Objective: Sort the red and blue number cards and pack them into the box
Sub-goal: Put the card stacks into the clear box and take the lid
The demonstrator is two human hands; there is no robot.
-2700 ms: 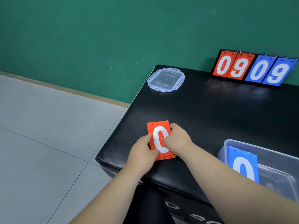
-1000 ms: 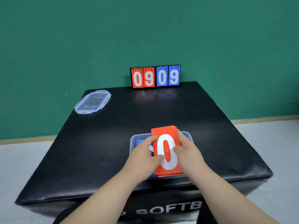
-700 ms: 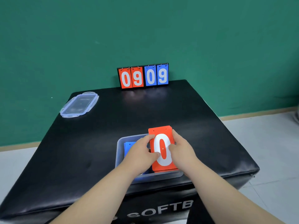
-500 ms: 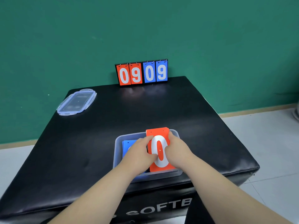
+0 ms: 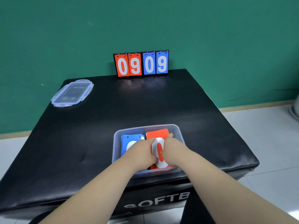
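A clear plastic box (image 5: 178, 132) stands near the front edge of the black table. Inside it, a stack of blue number cards (image 5: 127, 141) lies on the left side. A stack of red number cards (image 5: 157, 136) with a white 0 on top lies in the right side. My left hand (image 5: 140, 152) grips the red stack's left edge and partly covers the blue cards. My right hand (image 5: 174, 149) grips the red stack's right edge. Both hands reach down inside the box.
A flip scoreboard (image 5: 141, 64) showing 09 in red and 09 in blue stands at the table's (image 5: 72, 143) far edge against the green wall. The box's clear lid (image 5: 72, 92) lies at the far left corner. Tiled floor surrounds the table.
Both hands carried the red stack from the table's left side to above the box, then lowered it into the right side beside the blue cards.
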